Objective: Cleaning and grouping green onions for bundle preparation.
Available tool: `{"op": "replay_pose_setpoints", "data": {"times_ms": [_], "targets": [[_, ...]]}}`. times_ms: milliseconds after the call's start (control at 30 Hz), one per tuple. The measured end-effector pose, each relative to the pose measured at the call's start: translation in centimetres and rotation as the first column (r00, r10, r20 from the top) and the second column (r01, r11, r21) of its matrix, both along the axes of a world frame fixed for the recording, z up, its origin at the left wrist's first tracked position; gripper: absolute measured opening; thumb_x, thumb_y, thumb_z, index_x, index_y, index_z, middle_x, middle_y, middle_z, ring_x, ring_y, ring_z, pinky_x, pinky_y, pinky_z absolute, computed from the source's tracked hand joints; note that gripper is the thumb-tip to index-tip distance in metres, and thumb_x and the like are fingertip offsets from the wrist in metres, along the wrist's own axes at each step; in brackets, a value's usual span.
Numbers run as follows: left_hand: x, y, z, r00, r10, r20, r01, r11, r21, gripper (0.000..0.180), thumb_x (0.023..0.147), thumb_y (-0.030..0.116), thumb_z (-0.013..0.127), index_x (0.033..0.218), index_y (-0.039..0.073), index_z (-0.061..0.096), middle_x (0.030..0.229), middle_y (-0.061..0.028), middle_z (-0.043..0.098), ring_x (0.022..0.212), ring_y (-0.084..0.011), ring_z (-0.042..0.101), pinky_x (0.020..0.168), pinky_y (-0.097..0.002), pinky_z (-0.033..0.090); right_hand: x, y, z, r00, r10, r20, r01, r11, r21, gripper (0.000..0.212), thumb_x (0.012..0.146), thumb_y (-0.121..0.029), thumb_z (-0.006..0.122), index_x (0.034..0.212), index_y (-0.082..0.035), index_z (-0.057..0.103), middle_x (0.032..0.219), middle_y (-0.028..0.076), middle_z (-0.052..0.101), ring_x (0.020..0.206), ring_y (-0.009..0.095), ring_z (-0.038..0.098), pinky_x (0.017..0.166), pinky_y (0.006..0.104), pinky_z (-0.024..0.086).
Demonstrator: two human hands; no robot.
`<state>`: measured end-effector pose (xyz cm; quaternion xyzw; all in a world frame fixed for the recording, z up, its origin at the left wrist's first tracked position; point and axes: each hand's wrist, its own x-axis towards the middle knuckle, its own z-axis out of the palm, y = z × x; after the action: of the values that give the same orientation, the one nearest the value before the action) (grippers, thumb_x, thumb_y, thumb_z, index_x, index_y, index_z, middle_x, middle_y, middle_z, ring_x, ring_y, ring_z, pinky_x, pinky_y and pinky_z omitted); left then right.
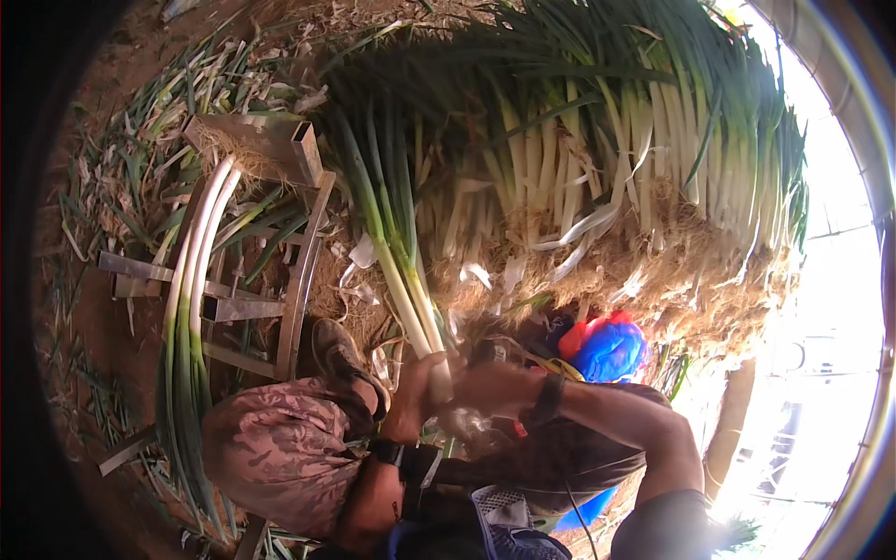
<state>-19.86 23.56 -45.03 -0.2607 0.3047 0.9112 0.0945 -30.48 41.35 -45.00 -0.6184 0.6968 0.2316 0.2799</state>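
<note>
My left hand (417, 397) is closed round the white lower ends of a few long green onions (399, 271). Their green leaves point up and away, toward the far pile. Close by on the right, my right hand (490, 387) is at the root end of these onions. It is smeared by motion, so its fingers do not show clearly. Several more green onions (193, 271) lie across a metal frame stand (297, 280) at the left, roots at the far end and leaves hanging toward me.
A large pile of green onions (597, 140) with tangled roots fills the far right. Leaf trimmings (140, 168) litter the soil at the left. A blue and red bundle (609, 347) sits beyond my right forearm. My shoe (338, 350) rests beside the stand.
</note>
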Motion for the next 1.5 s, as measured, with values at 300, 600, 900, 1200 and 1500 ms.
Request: {"op": "replay_pose_setpoints", "data": {"times_ms": [300, 600, 900, 1200, 1500], "targets": [[-1.6, 0.4, 1.7, 0.961, -0.063, 0.269, 0.043, 0.996, 0.078, 0.026, 0.083, 0.001, 0.063, 0.107, -0.005, 0.059, 0.074, -0.0131, 0.064, 0.06, -0.023, 0.064, 0.051, -0.0328, 0.052, -26.5, 2.7, 8.2, 0.111, -0.952, -0.286, 0.688, 0.281, -0.669, 0.045, 0.081, -0.032, 0.066, 0.111, 0.001, 0.059, 0.102, 0.022, 0.067, 0.089, 0.04, 0.067, 0.074, 0.0506, 0.053], [1.7, -4.9, 3.3, 0.988, -0.094, 0.122, 0.106, 0.989, -0.101, 0.025, 0.081, 0.004, 0.07, 0.103, -0.004, 0.063, 0.071, -0.0109, 0.064, 0.058, -0.0206, 0.063, 0.051, -0.0328, 0.053, -13.3, -5.5, 13.7, 0.285, -0.796, 0.534, 0.937, 0.113, -0.331, 0.024, 0.089, -0.025, 0.066, 0.089, -0.002, 0.063, 0.068, 0.009, 0.065, 0.054, 0.013, 0.06, 0.045, 0.0294, 0.048], [3.2, -3.1, 7.4, 0.998, -0.023, -0.055, 0.013, 0.987, -0.163, 0.037, 0.077, 0.024, 0.079, 0.104, 0.001, 0.068, 0.086, -0.0055, 0.069, 0.077, -0.0139, 0.063, 0.07, -0.0273, 0.05, 4.8, -4.9, 13.9, 0.553, -0.725, 0.411, 0.829, 0.432, -0.354, 0.027, 0.087, -0.034, 0.066, 0.088, -0.008, 0.059, 0.071, 0.012, 0.056, 0.058, 0.029, 0.059, 0.049, 0.0407, 0.047], [3.4, -2.8, 8.3, 0.973, -0.039, 0.229, 0.088, 0.974, -0.207, 0.029, 0.08, 0.015, 0.074, 0.107, 0.004, 0.067, 0.089, -0.0048, 0.069, 0.076, -0.0149, 0.064, 0.067, -0.0286, 0.052, -5.9, -3.6, 8.5, 0.241, -0.93, 0.277, 0.855, 0.069, -0.513, 0.038, 0.081, -0.039, 0.068, 0.094, -0.004, 0.068, 0.071, 0.014, 0.067, 0.061, 0.027, 0.065, 0.057, 0.0363, 0.051], [4.2, -2.7, 4.7, 0.999, -0.04, 0.023, 0.04, 0.999, -0.009, 0.025, 0.087, 0.019, 0.069, 0.103, 0.001, 0.061, 0.075, -0.0057, 0.063, 0.058, -0.018, 0.062, 0.05, -0.0319, 0.05, -6.3, -2.7, 9.5, 0.244, -0.818, 0.52, 0.954, 0.107, -0.279, 0.032, 0.084, -0.028, 0.068, 0.096, 0.002, 0.071, 0.071, 0.006, 0.065, 0.066, 0.012, 0.058, 0.059, 0.0305, 0.048]]}}
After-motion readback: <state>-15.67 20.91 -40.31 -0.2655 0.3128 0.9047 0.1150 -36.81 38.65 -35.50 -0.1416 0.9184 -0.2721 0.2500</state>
